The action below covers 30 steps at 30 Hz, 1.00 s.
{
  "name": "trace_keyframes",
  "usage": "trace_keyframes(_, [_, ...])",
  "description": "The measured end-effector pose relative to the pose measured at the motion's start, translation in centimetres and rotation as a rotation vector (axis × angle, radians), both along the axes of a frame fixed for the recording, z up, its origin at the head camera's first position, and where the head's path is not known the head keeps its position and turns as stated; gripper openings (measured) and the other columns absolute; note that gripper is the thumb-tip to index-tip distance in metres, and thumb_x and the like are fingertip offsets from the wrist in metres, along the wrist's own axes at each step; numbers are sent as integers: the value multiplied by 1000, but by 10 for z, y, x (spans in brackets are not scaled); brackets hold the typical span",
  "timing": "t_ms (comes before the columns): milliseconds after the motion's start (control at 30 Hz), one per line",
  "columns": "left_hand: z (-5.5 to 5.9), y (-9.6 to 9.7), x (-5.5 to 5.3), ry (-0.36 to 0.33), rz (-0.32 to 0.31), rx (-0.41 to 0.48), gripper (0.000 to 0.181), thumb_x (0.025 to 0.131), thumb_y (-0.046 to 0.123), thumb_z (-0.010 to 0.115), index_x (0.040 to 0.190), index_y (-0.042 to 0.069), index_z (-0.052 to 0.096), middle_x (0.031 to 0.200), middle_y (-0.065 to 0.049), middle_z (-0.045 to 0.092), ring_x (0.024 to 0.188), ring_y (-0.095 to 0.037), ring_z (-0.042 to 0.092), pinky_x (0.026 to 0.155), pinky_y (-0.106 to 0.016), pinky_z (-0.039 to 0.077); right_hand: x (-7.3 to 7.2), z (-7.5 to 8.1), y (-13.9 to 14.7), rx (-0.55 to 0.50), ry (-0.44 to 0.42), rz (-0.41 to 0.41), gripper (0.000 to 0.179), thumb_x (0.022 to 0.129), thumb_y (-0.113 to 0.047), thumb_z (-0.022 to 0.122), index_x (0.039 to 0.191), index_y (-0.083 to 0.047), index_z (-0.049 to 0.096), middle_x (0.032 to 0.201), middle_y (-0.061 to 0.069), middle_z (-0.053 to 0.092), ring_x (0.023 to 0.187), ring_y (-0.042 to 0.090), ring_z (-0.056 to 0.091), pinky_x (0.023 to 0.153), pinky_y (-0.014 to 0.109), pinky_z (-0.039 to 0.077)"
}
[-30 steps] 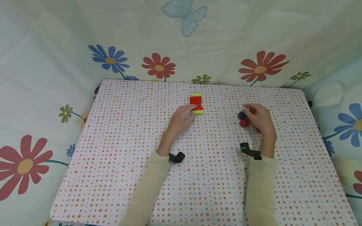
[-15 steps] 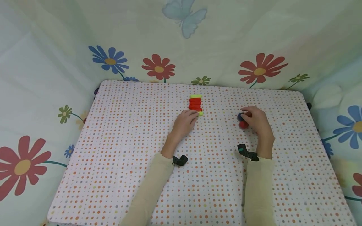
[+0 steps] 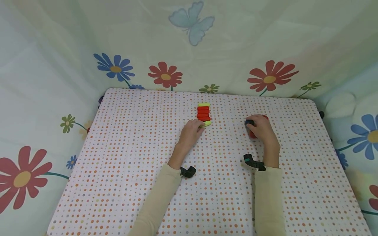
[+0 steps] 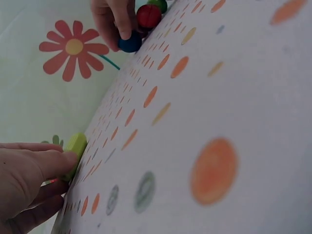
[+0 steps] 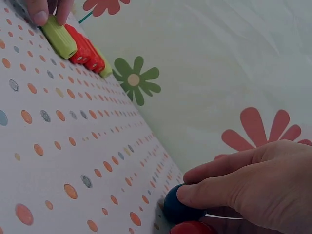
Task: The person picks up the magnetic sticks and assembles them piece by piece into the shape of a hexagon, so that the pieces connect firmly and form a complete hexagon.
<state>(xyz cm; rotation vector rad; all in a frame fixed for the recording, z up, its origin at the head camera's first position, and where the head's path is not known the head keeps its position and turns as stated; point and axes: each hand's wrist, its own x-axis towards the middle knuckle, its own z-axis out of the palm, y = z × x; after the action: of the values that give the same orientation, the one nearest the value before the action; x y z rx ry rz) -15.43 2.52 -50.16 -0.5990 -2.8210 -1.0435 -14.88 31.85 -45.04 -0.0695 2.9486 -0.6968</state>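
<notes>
near yellow-green piece (image 3: 207, 123): front end of a short row on the desk (image 3: 130, 164), toward the far edge, about midway between left and right edges. left hand (image 3: 190, 131) has it, thumb and fingers pinching its left end. piece sits slightly skewed to the rest of the row.

blue ball (image 3: 249, 122): on the right half of the desk, nearer the far edge than the near one. right hand (image 3: 262, 127) grasps it, thumb on one side and fingers on the other.

around those: red pieces (image 3: 203, 111) lie side by side just beyond the near piece, far yellow-green piece (image 3: 204, 104) closes the row on the far-edge side. red ball (image 3: 252, 134) just beside the blue one, toward the near edge, partly under the right hand. another bit of red (image 3: 265, 117) pokes out past the back of that hand, mostly hidden. left wrist view also gets part of a green ball (image 4: 158, 4) by a red one; can't tell which red.

further out: both forearms come in over the near edge in pale sleeves (image 3: 269, 200), a black wrist camera (image 3: 188, 172) on each. dotted desk top. patterned sheet (image 3: 224, 49) behind the far edge, with flowers and a butterfly (image 3: 192, 23).
</notes>
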Motion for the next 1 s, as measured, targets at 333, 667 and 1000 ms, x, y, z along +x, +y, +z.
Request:
trace_keyframes(333, [-2,-1,-2,29,6,17,20,92,12,65,112,10,68,103,-2,70,88,-14,61,77,-24,51,-4,-1,-5,15,-40,-35,39,96,-6,54,133,6,50,140,33,43,131,49,39,107,62,33])
trace_keyframes(667, [-1,-33,2,-164,56,438,26,90,10,64,116,9,68,113,-8,65,98,-18,66,83,-24,56,-1,-2,-9,-20,7,-25,38,97,-8,55,132,7,50,137,33,45,124,49,45,102,62,38])
trace_keyframes(1000, [-2,-99,5,-379,272,974,34,93,18,64,125,8,60,124,-7,62,104,-13,60,87,-17,51,-12,-16,-66,-1110,380,-266,34,95,-15,60,126,0,59,118,12,59,96,11,67,81,17,54])
